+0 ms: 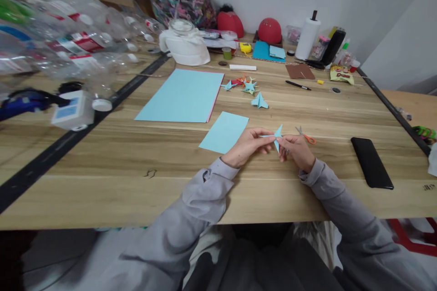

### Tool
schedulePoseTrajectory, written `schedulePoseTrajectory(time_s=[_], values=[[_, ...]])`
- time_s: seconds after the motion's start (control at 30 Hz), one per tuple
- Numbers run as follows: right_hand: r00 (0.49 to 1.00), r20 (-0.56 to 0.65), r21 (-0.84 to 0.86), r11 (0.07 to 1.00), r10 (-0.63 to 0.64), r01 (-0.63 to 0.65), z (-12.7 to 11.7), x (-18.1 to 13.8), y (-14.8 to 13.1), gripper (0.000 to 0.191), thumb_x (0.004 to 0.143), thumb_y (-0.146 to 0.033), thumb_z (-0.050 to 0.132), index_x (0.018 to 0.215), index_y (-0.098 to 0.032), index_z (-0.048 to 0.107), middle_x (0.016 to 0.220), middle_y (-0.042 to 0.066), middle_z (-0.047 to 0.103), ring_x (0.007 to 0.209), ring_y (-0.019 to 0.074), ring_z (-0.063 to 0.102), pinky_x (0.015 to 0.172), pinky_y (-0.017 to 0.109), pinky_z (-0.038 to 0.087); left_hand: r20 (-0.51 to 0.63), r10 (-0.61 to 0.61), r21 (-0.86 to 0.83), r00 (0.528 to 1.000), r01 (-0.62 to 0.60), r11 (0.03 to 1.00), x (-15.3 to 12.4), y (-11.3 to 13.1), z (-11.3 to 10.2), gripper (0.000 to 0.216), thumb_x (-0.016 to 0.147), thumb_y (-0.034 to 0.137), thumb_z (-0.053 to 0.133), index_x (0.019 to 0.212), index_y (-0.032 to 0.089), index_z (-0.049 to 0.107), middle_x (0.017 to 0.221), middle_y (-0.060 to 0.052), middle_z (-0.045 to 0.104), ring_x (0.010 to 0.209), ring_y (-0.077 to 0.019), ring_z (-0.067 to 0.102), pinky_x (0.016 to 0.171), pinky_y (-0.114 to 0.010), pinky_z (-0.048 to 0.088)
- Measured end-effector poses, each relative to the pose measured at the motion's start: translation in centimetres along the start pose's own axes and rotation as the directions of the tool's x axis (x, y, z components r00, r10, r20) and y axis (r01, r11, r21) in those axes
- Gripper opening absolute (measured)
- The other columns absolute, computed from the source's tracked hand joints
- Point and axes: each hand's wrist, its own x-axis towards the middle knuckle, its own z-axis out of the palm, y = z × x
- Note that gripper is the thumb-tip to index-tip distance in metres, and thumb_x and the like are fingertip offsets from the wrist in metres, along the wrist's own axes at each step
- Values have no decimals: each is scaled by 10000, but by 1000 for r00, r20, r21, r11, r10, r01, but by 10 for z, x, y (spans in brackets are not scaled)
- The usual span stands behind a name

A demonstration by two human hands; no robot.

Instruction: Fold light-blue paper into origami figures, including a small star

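A small folded light-blue paper figure (277, 137) with pointed tips is held just above the wooden table (136, 163). My left hand (248, 146) pinches its long left point between thumb and fingers. My right hand (297, 151) pinches the lower right part, fingers curled. Both wrists rest near the table's front edge in grey sleeves. A small light-blue sheet (224, 132) lies flat just left of my left hand. Orange-handled scissors (305, 136) lie right behind my right hand.
A large light-blue sheet stack (182, 96) lies at centre left. Several finished paper figures (249, 87) sit behind. A black phone (371, 162) lies at right. A pen (298, 85), brown card (299, 71), paper towel roll (307, 38), white jug (184, 45) and plastic bottles (68, 45) crowd the back and left.
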Motion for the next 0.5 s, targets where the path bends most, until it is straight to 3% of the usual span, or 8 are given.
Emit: schedulePoseTrajectory(time_s=[0.1,0.23,0.33,0.5], values=[[999,16,17,999,-38,37,1,-2,0,544,689,-680,699,569,-161,587,481,-5,605,370,97,556,378,203,426,65,15,30,998,-17,999,-1,0,2,426,531,422,901,734,104,703,595,-15,657,513,-92,570,484,-205,448],[995,-5,74,993,-96,96,-1,-4,0,457,722,-620,701,712,-173,614,579,-7,661,438,108,599,446,230,486,44,35,-12,998,-35,999,-1,0,2,411,554,436,887,704,106,694,582,-6,644,500,-80,551,485,-203,442],[985,-42,11,985,-170,170,-1,-3,2,408,703,-559,746,813,-186,622,570,-36,647,429,101,586,445,226,490,31,9,-33,999,-8,999,-1,1,1,404,561,416,885,735,104,699,585,-2,642,492,-77,549,481,-200,438],[984,-17,-90,980,-178,176,-1,-3,6,368,786,-550,667,776,-186,613,550,-33,630,410,97,577,420,215,482,24,-6,-34,1000,7,999,-1,0,2,416,554,404,893,773,107,701,589,-9,657,505,-88,577,477,-195,453]])
